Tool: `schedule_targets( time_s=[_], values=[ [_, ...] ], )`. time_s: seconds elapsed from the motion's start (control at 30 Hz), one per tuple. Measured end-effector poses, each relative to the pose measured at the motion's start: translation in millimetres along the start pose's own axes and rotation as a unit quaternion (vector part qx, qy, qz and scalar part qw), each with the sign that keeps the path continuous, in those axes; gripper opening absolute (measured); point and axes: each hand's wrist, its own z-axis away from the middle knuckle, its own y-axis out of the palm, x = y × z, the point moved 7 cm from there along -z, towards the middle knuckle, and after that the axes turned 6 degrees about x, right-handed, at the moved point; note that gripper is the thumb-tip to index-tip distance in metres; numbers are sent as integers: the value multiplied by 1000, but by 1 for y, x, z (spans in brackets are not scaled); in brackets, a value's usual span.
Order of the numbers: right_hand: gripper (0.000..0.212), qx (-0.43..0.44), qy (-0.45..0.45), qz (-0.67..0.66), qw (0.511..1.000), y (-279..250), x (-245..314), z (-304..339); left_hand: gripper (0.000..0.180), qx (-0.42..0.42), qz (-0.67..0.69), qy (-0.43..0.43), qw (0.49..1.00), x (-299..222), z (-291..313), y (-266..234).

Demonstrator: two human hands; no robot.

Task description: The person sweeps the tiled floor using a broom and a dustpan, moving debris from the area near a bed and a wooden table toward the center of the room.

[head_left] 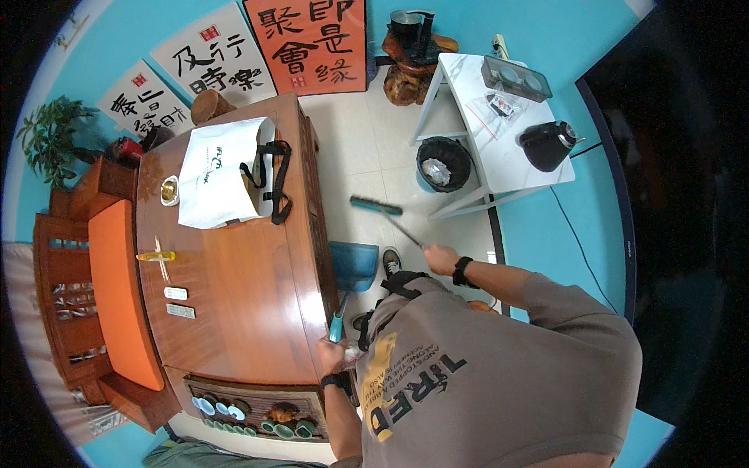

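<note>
My right hand [442, 260] is closed round the thin handle of a broom [376, 206]. Its dark, narrow bristle head rests on the pale tiled floor, ahead of my shoe. My left hand [331, 356], lower in the picture, grips the teal handle of a blue dustpan [353, 265]. The pan lies at floor level beside the wooden table, between its side and my foot. A gap separates the broom head from the dustpan. I cannot make out any dirt in the pan.
On the brown wooden table [234, 327] lie a white bag [222, 171] and two remotes [178, 303]. A black bin [443, 164] stands by a white side table [507, 148] with a black kettle [546, 146]. An orange-cushioned bench [123, 288] is at left; a tea tray [257, 409] is nearer me.
</note>
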Motion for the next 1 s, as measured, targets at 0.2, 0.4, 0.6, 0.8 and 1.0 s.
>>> schedule_targets(
  time_s=[0.2,0.4,0.6,0.8,1.0],
  values=[
    [15,61,-64,-13,996,30,-6,12,12,-8,-49,5,999,-28,-5,-15],
    [15,-161,-5,-67,985,-15,-78,38,12,-17,-61,13,998,-59,14,-26],
    [15,-163,93,-44,981,-12,-119,30,14,21,65,-100,993,-32,8,-9],
    [12,-122,52,-60,989,18,-107,3,10,4,-20,-17,1000,-39,-6,-2],
    [17,30,29,-111,993,22,-40,4,11,39,-6,-5,999,-81,-9,9]
  ],
)
